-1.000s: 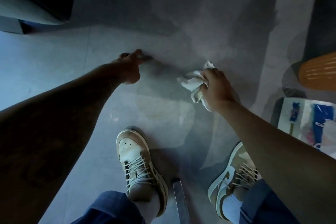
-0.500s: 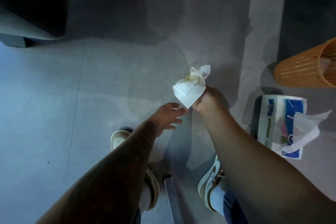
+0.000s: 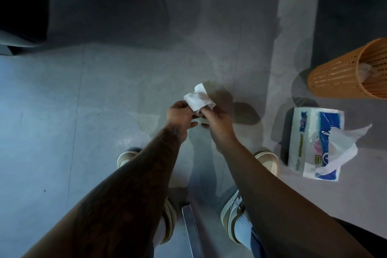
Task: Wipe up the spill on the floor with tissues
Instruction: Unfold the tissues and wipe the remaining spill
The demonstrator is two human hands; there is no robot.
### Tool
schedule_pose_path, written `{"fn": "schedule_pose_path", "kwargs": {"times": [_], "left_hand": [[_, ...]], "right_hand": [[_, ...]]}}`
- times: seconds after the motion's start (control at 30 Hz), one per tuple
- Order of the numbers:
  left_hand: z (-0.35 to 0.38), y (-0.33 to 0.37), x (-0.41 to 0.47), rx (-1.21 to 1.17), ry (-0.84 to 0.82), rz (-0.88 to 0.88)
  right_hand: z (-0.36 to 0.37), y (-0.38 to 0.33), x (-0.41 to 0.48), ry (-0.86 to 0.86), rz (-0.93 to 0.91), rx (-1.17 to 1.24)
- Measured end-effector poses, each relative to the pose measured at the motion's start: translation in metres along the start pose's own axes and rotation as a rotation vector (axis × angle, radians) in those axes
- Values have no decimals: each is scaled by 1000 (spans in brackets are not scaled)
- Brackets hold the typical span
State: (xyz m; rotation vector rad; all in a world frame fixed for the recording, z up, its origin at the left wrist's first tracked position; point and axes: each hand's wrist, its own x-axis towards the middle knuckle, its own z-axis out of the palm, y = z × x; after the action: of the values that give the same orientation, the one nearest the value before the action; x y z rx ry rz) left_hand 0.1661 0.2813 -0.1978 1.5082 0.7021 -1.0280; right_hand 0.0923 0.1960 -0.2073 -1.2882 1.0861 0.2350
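A crumpled white tissue [image 3: 198, 99] is held up in front of me, well above the grey floor [image 3: 83, 111]. My left hand [image 3: 180, 113] and my right hand [image 3: 215, 118] both pinch its lower edge, fingertips close together. A faint wet outline of the spill [image 3: 146, 121] shows on the floor below and left of the hands. An opened blue and white tissue pack [image 3: 314, 144] lies on the floor to the right, with one sheet sticking out of it.
An orange slatted waste basket [image 3: 343, 73] stands at the far right, with something pale inside. My two pale sneakers [image 3: 267, 161] are planted below the hands. A metal bar [image 3: 191, 230] runs between my feet. Dark furniture [image 3: 21, 6] fills the upper left.
The right hand lifted the tissue off the floor. The left hand came off the floor and joined it on the tissue. My view rose, bringing the tissue pack and basket further into sight.
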Motion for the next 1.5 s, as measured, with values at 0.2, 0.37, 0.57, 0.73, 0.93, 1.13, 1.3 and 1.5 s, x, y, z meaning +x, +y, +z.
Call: {"fn": "schedule_pose_path", "kwargs": {"times": [0.2, 0.37, 0.57, 0.73, 0.93, 1.13, 1.3, 1.5], "left_hand": [[-1, 3, 21, 78, 42, 77], [-37, 12, 43, 390, 344, 374], [-72, 20, 51, 461, 404, 381], [-70, 16, 28, 624, 261, 309], [-62, 24, -16, 861, 22, 219], [-12, 50, -67, 773, -82, 271], [58, 59, -108, 575, -125, 337], [157, 67, -155, 524, -403, 361]], "right_hand": [[-17, -28, 38, 342, -266, -155], [-30, -56, 96, 503, -487, -362], [3, -32, 92, 103, -323, -823], [9, -26, 69, 39, -139, -900], [-18, -47, 40, 126, -82, -797], [-53, -67, -1, 179, -238, -524], [-89, -82, -35, 185, -319, -283], [-179, -105, -60, 417, -424, -132]]}}
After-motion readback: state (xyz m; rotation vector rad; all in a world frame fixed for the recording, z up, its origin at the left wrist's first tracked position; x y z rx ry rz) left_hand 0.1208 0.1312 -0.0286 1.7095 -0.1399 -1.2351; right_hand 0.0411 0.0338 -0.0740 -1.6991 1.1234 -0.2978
